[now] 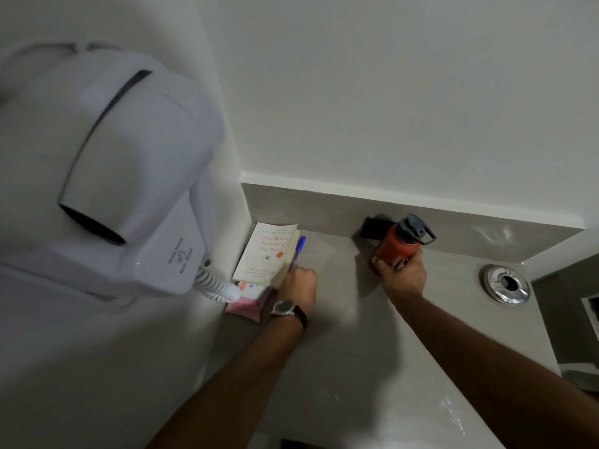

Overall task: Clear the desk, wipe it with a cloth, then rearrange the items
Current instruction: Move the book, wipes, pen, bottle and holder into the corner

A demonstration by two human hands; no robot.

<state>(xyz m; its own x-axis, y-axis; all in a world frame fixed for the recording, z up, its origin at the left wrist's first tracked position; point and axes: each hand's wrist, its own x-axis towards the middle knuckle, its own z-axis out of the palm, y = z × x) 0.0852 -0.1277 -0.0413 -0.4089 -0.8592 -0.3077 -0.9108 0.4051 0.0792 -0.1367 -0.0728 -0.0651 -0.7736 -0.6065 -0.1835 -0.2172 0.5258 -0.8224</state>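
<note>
A white wall-mounted hair dryer [129, 176] fills the left of the view, its coiled cord [215, 285] hanging down over a pink packet [247, 304] that lies in the corner of the grey desk [350, 351]. Just beyond the packet, a pale paperback book [264, 252] with orange lettering rests against the side wall, a blue-capped pen [299, 246] lying along its right edge. My left hand [298, 286], a dark-strapped watch [287, 308] on its wrist, is curled at the near right corner of the book, fingers closed around the lower end of the pen; how firm the hold is I cannot tell. Further right, my right hand [403, 275] is wrapped around the base of a red water bottle [397, 244] with a grey looped cap, tilted toward the back wall. Behind it a small black object [372, 226] leans on the backsplash. At far right, a chrome ring [506, 284] sits set into the desk surface.
</note>
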